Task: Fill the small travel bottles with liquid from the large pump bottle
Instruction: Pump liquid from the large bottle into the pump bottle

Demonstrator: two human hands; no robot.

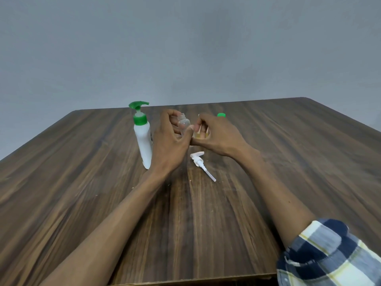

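Observation:
A tall white pump bottle (pixel 143 141) with a green pump head stands upright on the wooden table (pixel 82 182), left of centre. Just to its right, my left hand (pixel 169 141) curls around a small clear travel bottle (pixel 183 124) whose neck is uncapped. My right hand (pixel 216 135) is closed around a second small bottle (pixel 199 135) holding yellowish liquid; most of it is hidden by the fingers. The two hands touch at the thumbs. A small white pump cap with its dip tube (pixel 201 163) lies flat on the table below the hands.
A green cap (pixel 221 115) peeks out behind my right hand; what it sits on is hidden. The table's far edge runs just behind the bottles, against a plain grey wall. A rolled plaid sleeve shows at the lower right.

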